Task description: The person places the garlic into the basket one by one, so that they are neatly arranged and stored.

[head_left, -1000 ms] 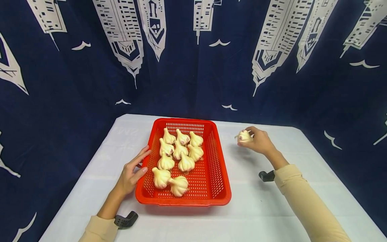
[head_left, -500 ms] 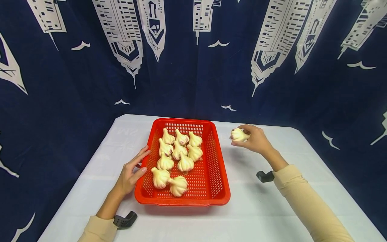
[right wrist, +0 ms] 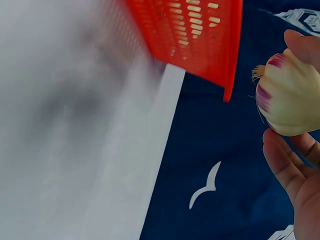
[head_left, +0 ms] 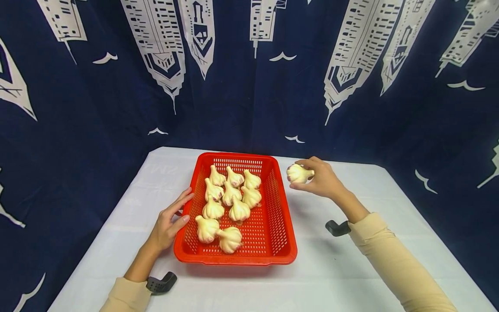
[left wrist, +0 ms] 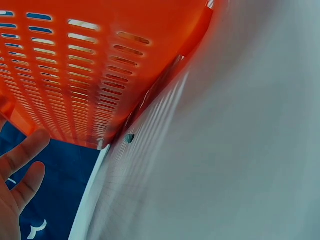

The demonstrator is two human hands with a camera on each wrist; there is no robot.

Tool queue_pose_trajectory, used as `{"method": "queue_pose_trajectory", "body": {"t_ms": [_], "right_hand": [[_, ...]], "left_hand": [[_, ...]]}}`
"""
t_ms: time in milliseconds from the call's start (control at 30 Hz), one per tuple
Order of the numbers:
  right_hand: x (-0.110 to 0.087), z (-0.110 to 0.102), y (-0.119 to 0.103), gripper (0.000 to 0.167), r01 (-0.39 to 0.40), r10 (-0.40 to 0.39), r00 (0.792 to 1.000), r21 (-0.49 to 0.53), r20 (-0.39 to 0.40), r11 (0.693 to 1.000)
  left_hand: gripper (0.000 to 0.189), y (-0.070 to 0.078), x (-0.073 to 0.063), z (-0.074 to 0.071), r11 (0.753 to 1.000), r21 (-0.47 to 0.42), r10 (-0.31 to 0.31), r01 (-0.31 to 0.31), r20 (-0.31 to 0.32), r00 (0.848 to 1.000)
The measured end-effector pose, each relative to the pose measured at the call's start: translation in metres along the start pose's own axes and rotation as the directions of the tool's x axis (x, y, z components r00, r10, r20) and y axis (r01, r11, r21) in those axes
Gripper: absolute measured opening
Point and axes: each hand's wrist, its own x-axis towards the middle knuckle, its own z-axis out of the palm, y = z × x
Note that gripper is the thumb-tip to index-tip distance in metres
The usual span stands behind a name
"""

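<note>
In the head view my right hand [head_left: 321, 177] holds a garlic bulb [head_left: 298, 173] between thumb and fingers, above the table just right of the red plastic basket [head_left: 288, 225]. The right wrist view shows that bulb [right wrist: 287, 95] close up, with purple streaks and a tuft of roots; thumb and fingertips press its sides. My left hand [head_left: 167, 225] lies at the basket's left rim, its fingers nearly straight and fingertips right at the edge. Several pale garlic bulbs [head_left: 239, 210] sit inside the basket, mostly at its left and far part.
A white cloth covers the table [head_left: 327, 268]. Behind it hangs a dark blue curtain [head_left: 241, 108] printed with white buildings and birds. Both wrists wear a black device, one of them the left wrist device [head_left: 161, 284]. Slots pierce the basket's sides and floor.
My right hand has moved left toward the basket with the garlic bulb, whose root end has turned toward the basket. My left hand and the basket have stayed in place.
</note>
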Motion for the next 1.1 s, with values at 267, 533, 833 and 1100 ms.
{"method": "queue_pose_trajectory", "body": {"t_ms": [267, 533, 833, 1100], "right_hand": [[0.002, 0.001, -0.016, 0.061, 0.031, -0.031, 0.999, 0.002, 0.015, 1.0], [0.004, 0.003, -0.027, 0.062, 0.074, -0.075, 0.997, 0.02, 0.034, 0.997], [0.01, 0.008, -0.044, 0.057, 0.152, -0.157, 0.986, 0.086, 0.059, 0.985], [0.016, 0.015, -0.066, 0.054, 0.214, -0.235, 0.961, 0.153, 0.142, 0.965]], "left_hand": [[0.054, -0.001, -0.001, 0.0, 1.0, 0.002, -0.009, 0.009, 0.005, 1.0], [0.054, -0.001, -0.001, 0.0, 1.0, 0.001, -0.019, 0.019, -0.005, 1.0], [0.053, 0.001, 0.0, 0.0, 1.0, 0.001, -0.015, 0.015, 0.007, 1.0], [0.053, 0.001, 0.0, 0.0, 1.0, 0.003, -0.017, 0.017, 0.005, 1.0]]}}
